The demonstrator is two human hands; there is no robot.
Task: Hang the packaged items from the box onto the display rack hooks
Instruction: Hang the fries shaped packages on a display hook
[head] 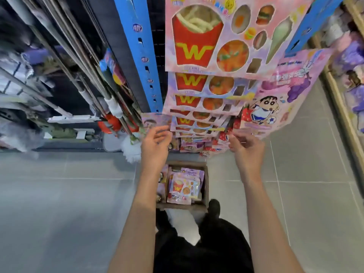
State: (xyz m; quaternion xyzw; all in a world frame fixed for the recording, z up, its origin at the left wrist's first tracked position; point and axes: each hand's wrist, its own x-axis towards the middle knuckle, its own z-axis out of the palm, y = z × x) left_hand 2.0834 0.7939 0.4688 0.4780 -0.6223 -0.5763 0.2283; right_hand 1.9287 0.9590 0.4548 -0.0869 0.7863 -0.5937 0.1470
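Both hands up at the rack (137,46): left hand (155,142) loose, empty; right hand (245,144) pinching a hanging packet (275,103). More packets (184,187) wait in the box (205,186) below the rack. Light, floppy, probably slippery film, so grab by the top edge.

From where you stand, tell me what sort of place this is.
Most likely a shop aisle during restocking: matching packs hang in rows on a rack, and a box of more packs sits on the floor.

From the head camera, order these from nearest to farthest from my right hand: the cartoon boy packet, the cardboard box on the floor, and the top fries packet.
Measured from the right hand:
1. Cartoon boy packet, touching the fingers, just above the hand.
2. Cardboard box, below and to the left, on the floor.
3. Top fries packet, far up at the top of the rack.
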